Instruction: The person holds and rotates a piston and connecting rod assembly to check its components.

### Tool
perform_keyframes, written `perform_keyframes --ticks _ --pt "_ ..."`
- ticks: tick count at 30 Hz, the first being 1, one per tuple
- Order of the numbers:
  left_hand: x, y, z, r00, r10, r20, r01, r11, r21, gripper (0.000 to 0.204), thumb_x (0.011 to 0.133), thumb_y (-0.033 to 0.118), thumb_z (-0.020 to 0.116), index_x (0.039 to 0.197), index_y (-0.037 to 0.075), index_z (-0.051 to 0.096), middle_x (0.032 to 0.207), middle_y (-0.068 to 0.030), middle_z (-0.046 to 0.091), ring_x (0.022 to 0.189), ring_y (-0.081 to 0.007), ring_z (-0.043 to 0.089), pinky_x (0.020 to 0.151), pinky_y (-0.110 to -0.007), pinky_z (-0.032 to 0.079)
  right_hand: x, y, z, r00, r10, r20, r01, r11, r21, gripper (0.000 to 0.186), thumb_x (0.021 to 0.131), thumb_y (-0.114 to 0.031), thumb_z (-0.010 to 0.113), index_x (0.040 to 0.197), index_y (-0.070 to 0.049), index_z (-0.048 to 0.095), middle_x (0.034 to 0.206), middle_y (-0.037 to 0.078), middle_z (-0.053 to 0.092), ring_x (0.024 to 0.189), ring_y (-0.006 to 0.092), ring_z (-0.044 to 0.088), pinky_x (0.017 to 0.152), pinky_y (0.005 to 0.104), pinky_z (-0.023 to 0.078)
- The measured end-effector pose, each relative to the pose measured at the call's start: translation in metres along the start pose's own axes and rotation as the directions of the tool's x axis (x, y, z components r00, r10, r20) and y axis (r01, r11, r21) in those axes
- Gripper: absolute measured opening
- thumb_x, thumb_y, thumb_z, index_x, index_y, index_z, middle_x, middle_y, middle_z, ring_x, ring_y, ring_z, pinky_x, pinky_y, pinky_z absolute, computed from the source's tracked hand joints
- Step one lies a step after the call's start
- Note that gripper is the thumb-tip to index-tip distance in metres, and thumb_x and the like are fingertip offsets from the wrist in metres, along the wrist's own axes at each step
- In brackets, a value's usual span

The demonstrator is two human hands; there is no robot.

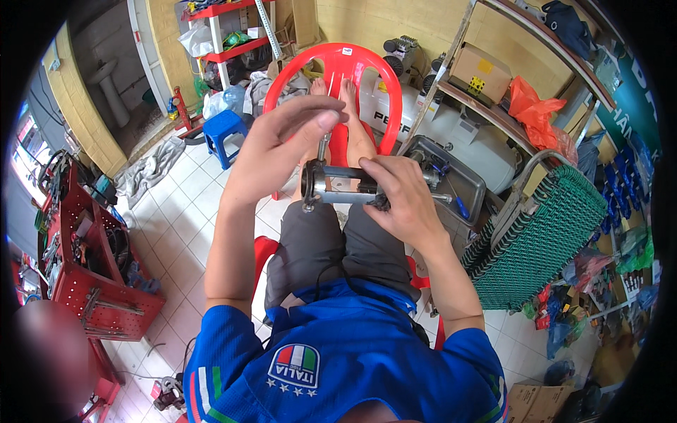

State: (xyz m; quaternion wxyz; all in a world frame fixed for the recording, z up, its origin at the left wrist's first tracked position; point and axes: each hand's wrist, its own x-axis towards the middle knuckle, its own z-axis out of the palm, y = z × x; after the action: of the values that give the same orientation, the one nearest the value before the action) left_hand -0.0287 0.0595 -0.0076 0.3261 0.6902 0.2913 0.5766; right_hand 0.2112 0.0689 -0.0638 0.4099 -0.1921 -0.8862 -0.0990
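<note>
Above my lap my right hand (403, 201) is closed around one end of a metal frame-like mechanical part (338, 196). The part lies crosswise, with a dark round end on the left and bright rods running along it. A short metal pin (322, 149) stands up from its left end. My left hand (285, 141) is raised just above that end, fingers stretched out and thumb apart, close to the pin. I see nothing held in it. My right fingers hide part of the right end, where a thin rod sticks out past the hand.
My bare feet rest on a red plastic chair (395, 77) ahead. To the right are a metal tray with tools (462, 180), a wooden shelf (486, 116) and a green woven folding seat (539, 236). On the left stand a blue stool (224, 130) and a red tool cart (106, 299).
</note>
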Motion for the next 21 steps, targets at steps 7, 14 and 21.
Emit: perform_keyframes --ticks 7,14,21 --pt "-0.002 0.007 -0.009 0.986 -0.028 0.167 0.048 0.992 -0.116 0.036 0.1 0.013 0.061 0.133 -0.003 0.058 0.11 -0.0144 0.074 0.113 -0.018 0.065 0.098 -0.033 0.048 0.0 0.002 -0.004 1.0 0.002 -0.029 -0.002 1.0 0.011 0.098 0.06 -0.006 0.087 0.147 -0.015 0.042 0.117 0.011 0.055 0.106 0.0336 0.056 0.091 0.0467 0.046" --pt "-0.001 0.001 -0.002 0.998 -0.064 -0.015 0.066 0.959 0.276 0.041 0.088 0.01 0.077 0.124 -0.003 0.064 0.11 -0.0129 0.074 0.103 -0.0143 0.067 0.09 -0.029 0.053 -0.001 0.001 -0.002 1.0 0.008 0.006 -0.008 1.0 -0.001 0.098 0.06 -0.005 0.087 0.147 -0.015 0.043 0.119 0.011 0.055 0.108 0.0332 0.057 0.092 0.0467 0.046" --pt "0.001 -0.005 -0.006 0.993 -0.02 0.116 0.037 0.989 -0.145 0.034 0.104 0.019 0.056 0.13 -0.002 0.061 0.115 -0.0122 0.072 0.117 -0.0182 0.063 0.101 -0.035 0.047 0.0 0.002 -0.006 0.999 0.025 -0.033 -0.025 1.0 -0.005 0.098 0.059 -0.005 0.087 0.147 -0.016 0.044 0.118 0.011 0.056 0.107 0.0335 0.057 0.092 0.0461 0.046"
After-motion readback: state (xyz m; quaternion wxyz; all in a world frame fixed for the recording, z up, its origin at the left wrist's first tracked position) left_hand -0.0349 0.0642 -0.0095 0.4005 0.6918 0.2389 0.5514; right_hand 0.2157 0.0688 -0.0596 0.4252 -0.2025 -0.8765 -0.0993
